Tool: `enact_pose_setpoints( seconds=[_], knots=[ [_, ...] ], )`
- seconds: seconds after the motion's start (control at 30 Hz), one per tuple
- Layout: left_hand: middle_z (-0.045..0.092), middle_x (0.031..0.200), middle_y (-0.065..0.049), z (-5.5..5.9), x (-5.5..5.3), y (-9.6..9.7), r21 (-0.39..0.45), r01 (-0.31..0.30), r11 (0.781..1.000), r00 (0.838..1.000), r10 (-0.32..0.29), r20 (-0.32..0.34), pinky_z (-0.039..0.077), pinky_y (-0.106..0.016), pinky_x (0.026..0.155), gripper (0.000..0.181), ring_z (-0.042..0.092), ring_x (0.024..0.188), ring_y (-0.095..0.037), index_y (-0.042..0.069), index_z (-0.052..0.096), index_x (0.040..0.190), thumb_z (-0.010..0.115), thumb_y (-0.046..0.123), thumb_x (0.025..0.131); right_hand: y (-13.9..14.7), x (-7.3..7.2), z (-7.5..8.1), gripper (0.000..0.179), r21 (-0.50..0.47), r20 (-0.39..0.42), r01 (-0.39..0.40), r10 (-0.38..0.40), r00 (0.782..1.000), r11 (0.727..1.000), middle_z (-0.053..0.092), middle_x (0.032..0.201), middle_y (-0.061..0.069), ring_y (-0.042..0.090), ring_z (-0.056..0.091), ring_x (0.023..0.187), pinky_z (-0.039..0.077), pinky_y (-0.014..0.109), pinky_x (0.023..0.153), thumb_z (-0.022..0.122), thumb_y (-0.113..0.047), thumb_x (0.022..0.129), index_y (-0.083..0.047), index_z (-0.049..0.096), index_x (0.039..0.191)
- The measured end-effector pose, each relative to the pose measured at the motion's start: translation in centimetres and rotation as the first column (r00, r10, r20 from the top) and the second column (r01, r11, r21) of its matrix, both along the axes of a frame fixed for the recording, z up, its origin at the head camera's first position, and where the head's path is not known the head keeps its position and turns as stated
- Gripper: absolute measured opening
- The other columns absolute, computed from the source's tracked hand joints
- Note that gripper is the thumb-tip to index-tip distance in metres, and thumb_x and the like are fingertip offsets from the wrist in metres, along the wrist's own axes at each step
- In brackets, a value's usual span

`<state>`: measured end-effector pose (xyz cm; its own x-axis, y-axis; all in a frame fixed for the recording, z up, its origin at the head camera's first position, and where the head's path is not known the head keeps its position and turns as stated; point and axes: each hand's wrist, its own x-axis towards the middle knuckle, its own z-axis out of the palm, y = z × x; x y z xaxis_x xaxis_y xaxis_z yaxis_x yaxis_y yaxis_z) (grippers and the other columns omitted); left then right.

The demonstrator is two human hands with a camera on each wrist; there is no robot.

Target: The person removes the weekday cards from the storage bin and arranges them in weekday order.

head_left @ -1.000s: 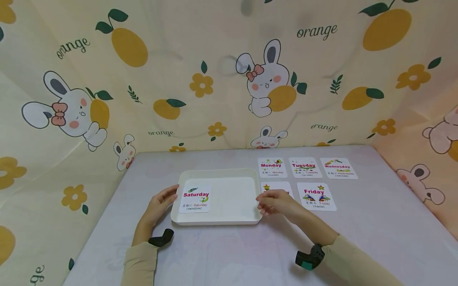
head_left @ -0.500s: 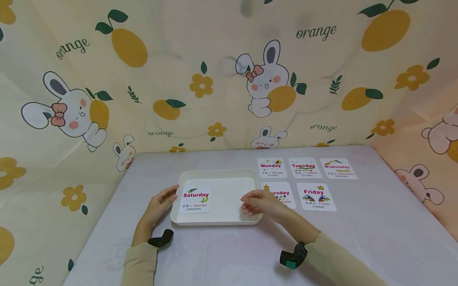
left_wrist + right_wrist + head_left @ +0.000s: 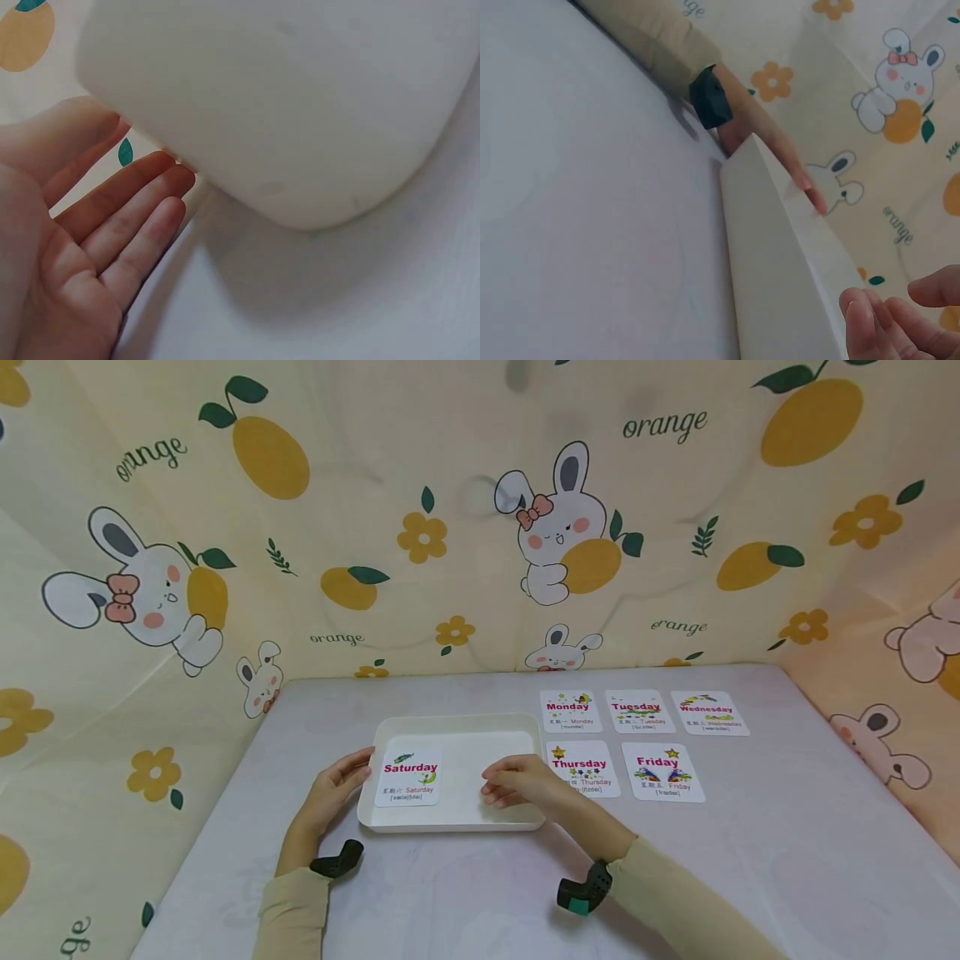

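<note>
A white tray (image 3: 457, 820) holds a Saturday card (image 3: 408, 778) on its left side. My left hand (image 3: 334, 789) rests at the tray's left edge. In the left wrist view, the fingers (image 3: 135, 217) lie fairly straight, with their tips against the tray's side (image 3: 247, 142). Over the right half of the tray is my right hand (image 3: 528, 785), its fingers loosely bent. Nothing shows between that hand's thumb and fingers (image 3: 870, 326) in the right wrist view. The right hand partly covers a Thursday card (image 3: 588, 768) lying beside the tray.
Right of the tray, cards for Monday (image 3: 570, 712), Tuesday (image 3: 639, 712), Wednesday (image 3: 709, 714) and Friday (image 3: 663, 772) lie in two rows with Thursday. A pale cloth covers the table (image 3: 450, 893). Behind stands a printed rabbit-and-orange curtain (image 3: 465, 443).
My right hand has moved left from the tray's right edge to over its inside, uncovering more of the Thursday card. The left hand, tray and cards stay put.
</note>
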<state>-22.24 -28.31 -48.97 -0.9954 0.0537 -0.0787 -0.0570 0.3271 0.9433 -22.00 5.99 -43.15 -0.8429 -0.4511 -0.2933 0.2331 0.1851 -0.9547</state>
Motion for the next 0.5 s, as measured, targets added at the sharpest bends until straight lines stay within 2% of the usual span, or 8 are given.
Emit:
enact_pose_setpoints(
  seconds=[0.17,0.33,0.5],
  knots=[
    [0.045,0.149,-0.018,0.0,0.0,0.0,0.035,0.025,0.999,0.999,-0.024,-0.036,0.041,-0.001,0.091,0.053,0.054,0.110,0.013,0.004,0.045,0.142,0.059,0.027,0.096,-1.2,-0.3,-0.4,0.032,0.018,0.012,0.019,-0.019,1.000,1.000,0.074,0.091,0.013,0.007,0.067,0.071,0.060,0.023,0.070,0.055,-0.011,0.095,0.013,0.058,0.117],
    [0.046,0.149,-0.017,0.0,0.0,0.0,0.025,0.018,1.000,0.999,-0.017,-0.030,0.041,0.000,0.091,0.051,0.052,0.108,0.014,0.005,0.046,0.142,0.058,0.025,0.097,-2.3,-0.3,-0.7,0.029,0.039,0.013,0.047,-0.048,0.999,0.998,0.073,0.098,0.022,0.009,0.067,0.071,0.060,0.024,0.069,0.055,-0.009,0.095,0.011,0.061,0.114],
    [0.045,0.150,-0.015,0.0,0.1,0.0,0.018,0.011,1.000,1.000,-0.011,-0.021,0.040,0.000,0.091,0.051,0.051,0.108,0.015,0.007,0.046,0.142,0.058,0.026,0.097,-3.4,-0.1,-0.6,0.029,0.042,0.013,0.052,-0.052,0.999,0.998,0.072,0.103,0.024,0.010,0.069,0.075,0.060,0.026,0.070,0.056,-0.010,0.094,0.011,0.061,0.114]
  ],
)
